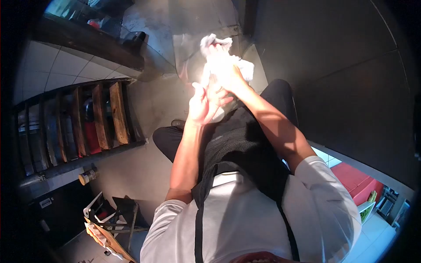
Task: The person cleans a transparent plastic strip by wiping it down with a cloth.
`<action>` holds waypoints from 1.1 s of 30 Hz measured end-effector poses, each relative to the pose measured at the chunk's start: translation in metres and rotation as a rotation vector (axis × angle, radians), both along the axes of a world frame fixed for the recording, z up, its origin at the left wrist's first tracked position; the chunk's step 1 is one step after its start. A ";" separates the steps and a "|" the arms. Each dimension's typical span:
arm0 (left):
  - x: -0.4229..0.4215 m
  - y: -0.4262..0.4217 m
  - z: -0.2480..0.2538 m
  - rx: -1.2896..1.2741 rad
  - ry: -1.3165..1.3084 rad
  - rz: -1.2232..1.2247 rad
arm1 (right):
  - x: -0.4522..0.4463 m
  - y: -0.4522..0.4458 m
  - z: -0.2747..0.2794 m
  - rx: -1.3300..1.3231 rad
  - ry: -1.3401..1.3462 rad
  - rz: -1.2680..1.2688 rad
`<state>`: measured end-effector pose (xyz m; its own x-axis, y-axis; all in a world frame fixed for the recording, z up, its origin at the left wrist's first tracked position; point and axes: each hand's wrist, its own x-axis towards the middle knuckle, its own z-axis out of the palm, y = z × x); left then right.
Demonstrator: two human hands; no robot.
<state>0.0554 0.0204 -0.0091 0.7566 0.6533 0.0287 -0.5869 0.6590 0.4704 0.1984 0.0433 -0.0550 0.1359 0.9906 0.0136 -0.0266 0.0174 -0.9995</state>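
A white cloth [247,70] is bunched in my right hand [226,72], with a loose end sticking out past the fingers. Bright light washes out much of that hand and the cloth, so the exact grip is hard to make out. Just below and to the left, my left hand [205,103] is open, its thumb and fingers spread and nothing in it. It is close to the right hand; whether the two touch I cannot tell. Beyond the hands, what looks like a transparent panel [186,52] catches the light.
A slatted wooden rack [100,116] stands on the left, with red items behind its slats. At lower left is a folding chair [125,215], near a small jar [87,177]. A large dark panel [342,87] rises on the right, and a red seat [355,182] shows below it.
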 end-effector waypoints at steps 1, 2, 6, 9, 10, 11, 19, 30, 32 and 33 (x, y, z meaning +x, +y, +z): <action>0.007 -0.002 0.000 -0.050 0.087 0.085 | -0.004 0.005 -0.002 -0.083 0.154 -0.018; 0.010 -0.001 0.000 -0.098 0.172 0.172 | -0.022 -0.014 0.022 -0.058 0.094 0.009; -0.008 0.005 -0.009 0.105 0.319 0.432 | -0.067 -0.070 0.051 0.294 -0.384 -0.069; -0.007 0.006 0.011 0.045 0.329 0.358 | -0.043 -0.047 0.058 0.419 -0.978 -0.156; -0.003 0.011 0.020 0.067 0.273 0.339 | -0.034 -0.033 0.065 0.264 -0.694 -0.156; 0.002 0.012 0.038 0.080 0.116 0.301 | -0.026 -0.019 0.072 0.130 -0.399 -0.200; -0.043 0.046 0.063 0.147 -0.343 -0.009 | 0.028 0.017 0.043 0.072 0.596 0.109; 0.009 0.016 0.065 0.044 -0.131 0.062 | 0.042 0.057 0.105 0.652 -0.042 -0.469; 0.006 0.026 0.061 0.073 -0.218 0.020 | 0.029 0.033 0.127 0.488 0.187 -0.485; 0.004 0.031 0.060 0.088 -0.261 0.000 | 0.019 0.019 0.136 0.457 0.154 -0.470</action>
<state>0.0594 0.0516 0.0507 0.7164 0.6395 0.2790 -0.6955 0.6225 0.3589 0.2174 0.0623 0.0807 0.5849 0.7251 0.3635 -0.0548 0.4824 -0.8742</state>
